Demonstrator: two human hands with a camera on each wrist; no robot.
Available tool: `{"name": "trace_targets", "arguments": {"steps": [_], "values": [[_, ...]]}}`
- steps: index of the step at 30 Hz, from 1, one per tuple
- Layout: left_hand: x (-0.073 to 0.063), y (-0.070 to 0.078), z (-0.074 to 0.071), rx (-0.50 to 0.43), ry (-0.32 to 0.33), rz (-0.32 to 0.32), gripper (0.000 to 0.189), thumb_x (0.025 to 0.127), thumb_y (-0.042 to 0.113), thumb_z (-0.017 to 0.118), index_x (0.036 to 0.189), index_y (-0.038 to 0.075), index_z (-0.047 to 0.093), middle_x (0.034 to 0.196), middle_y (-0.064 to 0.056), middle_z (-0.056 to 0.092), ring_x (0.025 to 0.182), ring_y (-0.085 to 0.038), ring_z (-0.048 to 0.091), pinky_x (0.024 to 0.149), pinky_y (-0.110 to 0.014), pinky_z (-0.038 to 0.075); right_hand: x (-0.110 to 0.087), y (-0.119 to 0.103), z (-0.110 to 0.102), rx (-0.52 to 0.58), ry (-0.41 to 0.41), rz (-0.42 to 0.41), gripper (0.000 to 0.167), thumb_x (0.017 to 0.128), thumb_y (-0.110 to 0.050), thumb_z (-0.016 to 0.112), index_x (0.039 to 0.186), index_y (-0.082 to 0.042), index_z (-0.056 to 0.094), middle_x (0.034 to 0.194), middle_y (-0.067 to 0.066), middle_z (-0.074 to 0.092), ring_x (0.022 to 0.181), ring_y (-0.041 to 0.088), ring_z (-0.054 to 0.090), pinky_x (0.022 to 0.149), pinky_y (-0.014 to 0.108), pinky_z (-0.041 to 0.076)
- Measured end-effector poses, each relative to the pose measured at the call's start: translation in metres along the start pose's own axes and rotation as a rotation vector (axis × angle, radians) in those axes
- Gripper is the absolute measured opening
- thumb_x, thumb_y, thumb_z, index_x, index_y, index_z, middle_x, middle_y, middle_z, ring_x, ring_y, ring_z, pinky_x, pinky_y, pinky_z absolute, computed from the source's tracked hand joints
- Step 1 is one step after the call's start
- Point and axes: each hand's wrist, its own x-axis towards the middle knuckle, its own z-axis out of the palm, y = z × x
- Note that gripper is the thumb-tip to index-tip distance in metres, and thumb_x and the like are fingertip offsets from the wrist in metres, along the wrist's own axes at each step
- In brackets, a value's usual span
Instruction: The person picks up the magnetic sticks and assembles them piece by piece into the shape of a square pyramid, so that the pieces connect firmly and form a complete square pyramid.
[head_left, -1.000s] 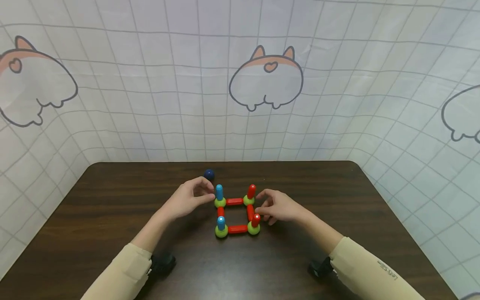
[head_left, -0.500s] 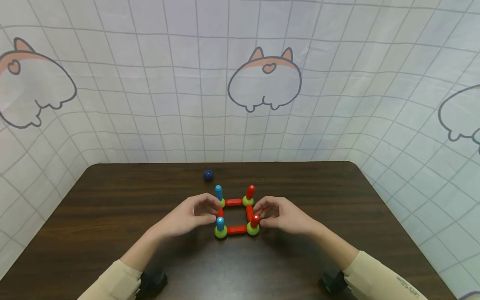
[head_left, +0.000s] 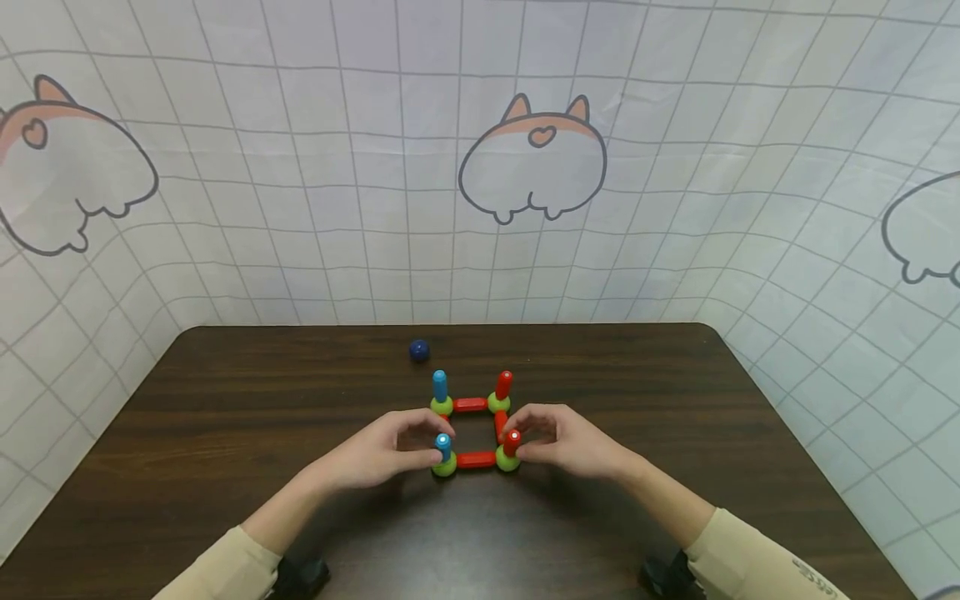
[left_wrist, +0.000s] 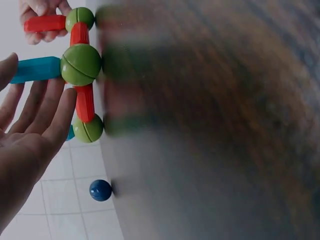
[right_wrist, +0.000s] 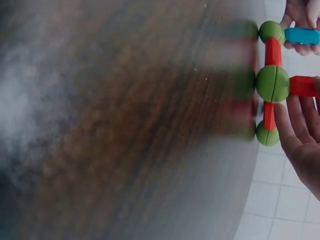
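On the table a square of red rods [head_left: 476,459] is joined at its corners by green balls [head_left: 507,458]. Upright rods rise from the corners, blue on the left side and red on the right. My left hand [head_left: 367,454] pinches the near blue rod [left_wrist: 37,69] between thumb and fingers, just above its green ball [left_wrist: 80,65]. At the near right corner my right hand [head_left: 573,442] holds the upright red rod [right_wrist: 302,86] the same way. The far upright blue rod [head_left: 440,386] and far upright red rod [head_left: 503,384] stand untouched behind the hands.
A dark blue ball [head_left: 419,350] lies behind the square, near the far edge of the dark wooden table [head_left: 225,400]. White gridded cloth [head_left: 337,208] with cartoon animal prints hangs beyond the table.
Both hands have moved nearer to me along the square's sides, from beside it to its near upright rods, and their fingers have closed in on those rods. The square has stayed in place.
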Motion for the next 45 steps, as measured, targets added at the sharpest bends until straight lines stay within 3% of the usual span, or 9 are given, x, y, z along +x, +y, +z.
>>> {"name": "trace_targets", "arguments": {"steps": [10, 14, 18, 30, 37, 45], "values": [[0.003, -0.002, 0.002, 0.067, 0.018, 0.029, 0.026, 0.101, 0.016, 0.068, 0.123, 0.002, 0.065, 0.115, -0.008, 0.068, 0.109, -0.025, 0.064, 0.094, -0.037, 0.052, 0.004, 0.0, 0.002, -0.103, 0.002, -0.033, 0.017, 0.096, -0.008, 0.074, 0.112, -0.01, 0.07, 0.111, 0.003, 0.071, 0.107, 0.023, 0.066, 0.093, 0.036, 0.053], [0.005, -0.002, 0.002, 0.057, 0.026, 0.031, 0.026, 0.102, 0.016, 0.068, 0.122, 0.001, 0.064, 0.115, -0.011, 0.067, 0.109, -0.025, 0.064, 0.094, -0.035, 0.052, 0.006, -0.001, 0.002, -0.111, 0.011, -0.041, 0.015, 0.097, -0.009, 0.073, 0.112, -0.01, 0.07, 0.109, 0.001, 0.071, 0.107, 0.021, 0.066, 0.094, 0.035, 0.052], [0.007, -0.002, 0.003, 0.06, 0.035, 0.024, 0.028, 0.102, 0.016, 0.068, 0.124, 0.0, 0.063, 0.114, -0.011, 0.067, 0.108, -0.025, 0.065, 0.093, -0.034, 0.053, 0.008, -0.001, 0.003, -0.107, 0.025, -0.03, 0.016, 0.096, -0.008, 0.074, 0.111, -0.009, 0.07, 0.108, 0.002, 0.071, 0.108, 0.021, 0.066, 0.094, 0.035, 0.053], [0.016, 0.001, 0.004, 0.186, 0.1, -0.024, 0.028, 0.1, 0.021, 0.071, 0.122, 0.004, 0.069, 0.11, 0.003, 0.069, 0.106, -0.017, 0.065, 0.094, -0.038, 0.052, 0.014, -0.003, 0.003, -0.1, 0.028, 0.004, 0.018, 0.096, -0.009, 0.073, 0.113, -0.008, 0.068, 0.107, 0.002, 0.071, 0.106, 0.021, 0.066, 0.091, 0.032, 0.055], [0.021, 0.001, 0.004, 0.198, 0.105, -0.023, 0.028, 0.1, 0.022, 0.071, 0.122, 0.004, 0.069, 0.11, 0.005, 0.07, 0.107, -0.015, 0.064, 0.096, -0.042, 0.051, 0.018, -0.001, 0.003, -0.127, 0.04, -0.004, 0.02, 0.097, -0.01, 0.073, 0.115, -0.005, 0.068, 0.109, 0.004, 0.072, 0.105, 0.022, 0.066, 0.091, 0.034, 0.055], [0.024, 0.003, 0.003, 0.182, 0.098, -0.03, 0.027, 0.101, 0.02, 0.069, 0.121, 0.002, 0.069, 0.109, 0.001, 0.071, 0.104, -0.015, 0.066, 0.093, -0.037, 0.053, 0.021, 0.0, 0.004, -0.167, 0.053, 0.003, 0.02, 0.097, -0.013, 0.073, 0.116, -0.006, 0.069, 0.107, 0.002, 0.071, 0.103, 0.02, 0.067, 0.09, 0.034, 0.055]]}}
